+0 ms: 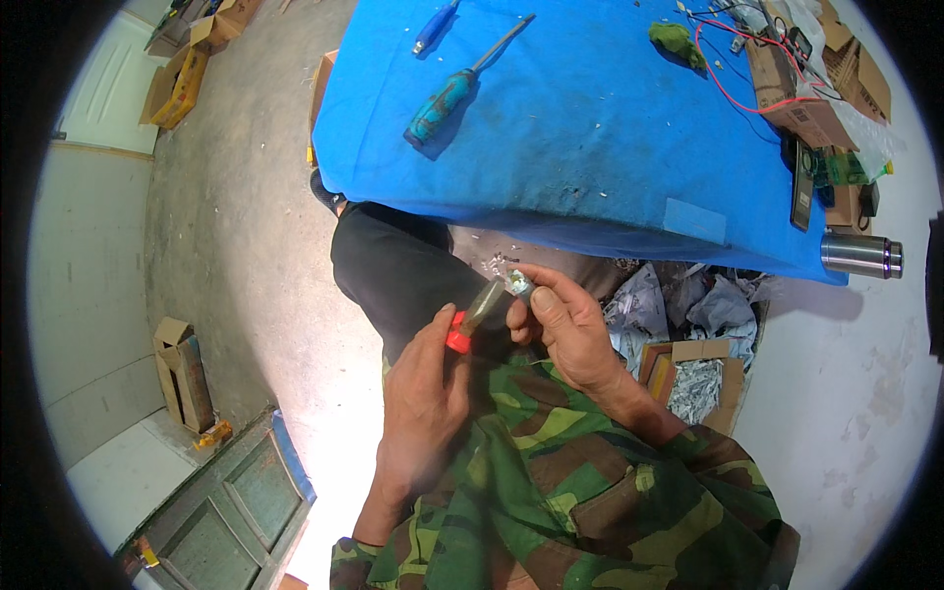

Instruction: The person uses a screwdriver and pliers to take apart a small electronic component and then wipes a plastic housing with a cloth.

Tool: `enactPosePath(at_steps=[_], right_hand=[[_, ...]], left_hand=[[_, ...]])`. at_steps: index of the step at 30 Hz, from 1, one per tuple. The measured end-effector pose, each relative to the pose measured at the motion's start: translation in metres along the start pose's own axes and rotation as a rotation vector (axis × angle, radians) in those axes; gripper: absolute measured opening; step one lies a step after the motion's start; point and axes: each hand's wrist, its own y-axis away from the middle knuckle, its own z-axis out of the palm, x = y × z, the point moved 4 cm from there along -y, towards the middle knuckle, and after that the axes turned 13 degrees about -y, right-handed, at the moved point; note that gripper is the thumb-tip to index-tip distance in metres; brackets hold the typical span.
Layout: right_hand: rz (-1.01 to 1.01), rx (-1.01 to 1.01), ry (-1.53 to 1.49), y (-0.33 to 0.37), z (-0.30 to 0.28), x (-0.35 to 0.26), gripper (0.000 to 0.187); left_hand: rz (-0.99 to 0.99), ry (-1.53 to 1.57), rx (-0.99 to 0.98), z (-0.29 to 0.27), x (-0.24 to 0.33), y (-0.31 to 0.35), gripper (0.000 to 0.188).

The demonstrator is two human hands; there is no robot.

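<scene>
My left hand [429,385] is closed round a red-handled tool [459,333] with a flat, dull metallic or translucent blade; the exact kind is unclear. Its far end meets a small whitish-grey cylindrical piece [519,284], pinched between the thumb and fingers of my right hand [574,332]. Tiny pale bits show just beyond the tool's tip. Both hands are above my lap, in front of the table edge. On the blue cloth ahead lie a screwdriver with a worn teal handle [441,107] and a blue-handled tool [435,29], neither touched.
A blue-covered table [590,138] spans the far side. At its right are a steel cylinder [861,255], a dark phone-like device [803,187], a red cable [723,90] and cardboard. Below stand plastic bags [723,307] and a box of shredded silvery scraps [696,390].
</scene>
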Motion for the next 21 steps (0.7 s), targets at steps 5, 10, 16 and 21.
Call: enactPosePath(at_steps=[5, 10, 16, 21], right_hand=[[-0.076, 0.018, 0.081, -0.002, -0.004, -0.003, 0.04], [-0.243, 0.086, 0.36, -0.01, -0.001, -0.044, 0.032], [-0.595, 0.097, 0.935, -0.047, 0.01, -0.117, 0.016], [-0.742, 0.066, 1.253, -0.087, 0.012, -0.141, 0.016]], left_hand=[[0.041, -0.023, 0.013, 0.001, -0.001, -0.002, 0.05], [-0.058, -0.006, 0.007, -0.014, -0.004, -0.004, 0.048], [-0.088, -0.029, 0.235, -0.044, -0.018, -0.044, 0.04], [-0.138, -0.164, 0.255, -0.063, -0.029, -0.093, 0.036]])
